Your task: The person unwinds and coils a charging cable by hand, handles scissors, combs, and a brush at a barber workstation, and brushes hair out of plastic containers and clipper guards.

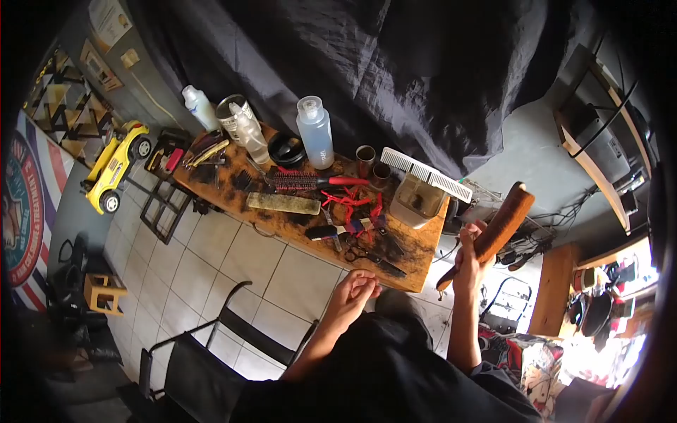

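Note:
My right hand [472, 259] is wrapped round a long brown brush [506, 220], which slants up to the right beyond the table corner. Near the table's front edge, my left hand [355, 295] has its fingers curled together; whatever they may hold is too small to make out. Scissors [361, 256] lie on the wooden table [412, 271] just above that hand. Red clips [349, 203], a red-handled round brush [310, 181] and a pale flat brush [283, 204] lie farther back. A white comb [427, 174] rests across a plastic container [416, 203] at the table's right end.
Bottles, including a blue spray bottle [315, 134], stand along the table's back edge. A black chair [204, 359] is at the lower left. Hung on the left wall is a yellow toy car [116, 166]. Cables [543, 236] run along the right wall.

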Demonstrator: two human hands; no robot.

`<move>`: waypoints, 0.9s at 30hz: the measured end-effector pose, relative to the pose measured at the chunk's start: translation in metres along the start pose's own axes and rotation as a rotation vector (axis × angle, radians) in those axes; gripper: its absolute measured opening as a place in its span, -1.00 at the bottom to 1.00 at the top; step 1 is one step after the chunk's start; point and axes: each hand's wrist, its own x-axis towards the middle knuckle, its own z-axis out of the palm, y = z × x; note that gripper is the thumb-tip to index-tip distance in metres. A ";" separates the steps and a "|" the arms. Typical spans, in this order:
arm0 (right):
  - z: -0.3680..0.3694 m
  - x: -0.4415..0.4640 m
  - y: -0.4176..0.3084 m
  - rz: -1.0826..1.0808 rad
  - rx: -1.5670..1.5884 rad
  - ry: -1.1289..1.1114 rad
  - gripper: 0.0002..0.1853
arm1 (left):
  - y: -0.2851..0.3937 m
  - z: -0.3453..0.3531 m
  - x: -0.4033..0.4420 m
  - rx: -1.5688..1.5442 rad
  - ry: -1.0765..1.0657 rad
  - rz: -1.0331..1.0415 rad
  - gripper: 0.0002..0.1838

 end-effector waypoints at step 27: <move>0.045 0.059 -0.009 0.367 0.324 0.211 -0.79 | 0.165 0.055 0.150 1.536 -0.249 0.805 -0.15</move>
